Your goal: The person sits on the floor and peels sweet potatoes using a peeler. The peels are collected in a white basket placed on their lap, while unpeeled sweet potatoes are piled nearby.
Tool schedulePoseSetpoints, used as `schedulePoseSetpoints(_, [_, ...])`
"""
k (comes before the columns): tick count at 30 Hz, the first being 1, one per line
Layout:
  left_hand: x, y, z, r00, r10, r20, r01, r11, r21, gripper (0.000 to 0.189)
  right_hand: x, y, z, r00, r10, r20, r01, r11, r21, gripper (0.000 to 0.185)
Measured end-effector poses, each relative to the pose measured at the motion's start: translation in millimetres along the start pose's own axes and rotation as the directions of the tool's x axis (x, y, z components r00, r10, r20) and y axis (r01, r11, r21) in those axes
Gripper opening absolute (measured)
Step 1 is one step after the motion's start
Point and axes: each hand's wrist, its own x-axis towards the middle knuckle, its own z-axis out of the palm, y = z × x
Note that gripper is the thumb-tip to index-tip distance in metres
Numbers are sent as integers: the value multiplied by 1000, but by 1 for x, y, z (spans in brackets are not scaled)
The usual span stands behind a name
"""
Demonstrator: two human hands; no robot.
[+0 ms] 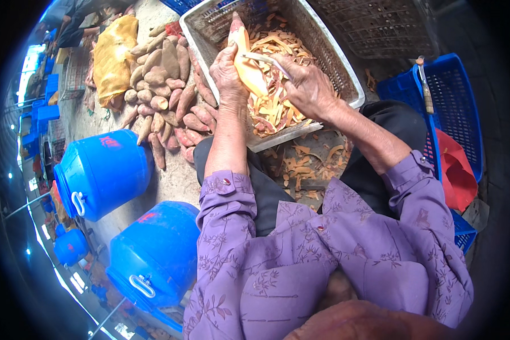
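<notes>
My left hand grips a partly peeled sweet potato that points away from me. Its far tip still has reddish skin, while the near part is bare and pale orange. A peeler with a pale handle is in my right hand, its head against or just beside the sweet potato. Both hands are over a white-rimmed plastic crate, whose floor is covered with orange and reddish peelings. Which part of the blade touches the flesh cannot be made out.
Unpeeled sweet potatoes lie heaped at the left beside a yellow mesh sack. Two large blue plastic drums stand nearer. At the right, a knife rests on a blue basket's rim. Another person's arm shows far left.
</notes>
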Motion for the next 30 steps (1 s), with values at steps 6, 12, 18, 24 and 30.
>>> schedulePoseSetpoints(6, [38,-9,-47,983,105,-153,-85,988,131,23,-34,0,-15,989,-50,142,38,996,83,53])
schedulePoseSetpoints(12, [45,39,-47,996,-11,89,25,988,-154,38,-51,11,-28,997,-77,4,75,982,174,51])
schedulePoseSetpoints(18, [17,24,-11,991,-63,120,86,978,-190,35,-16,-3,-21,992,-81,-92,92,988,124,46])
schedulePoseSetpoints(24, [31,5,-28,993,114,33,-116,992,49,29,-7,-11,-11,996,-89,-18,85,984,-157,43])
schedulePoseSetpoints(30, [57,21,-36,953,298,-59,-303,945,-121,31,-65,-17,-28,979,-196,62,201,974,-105,46])
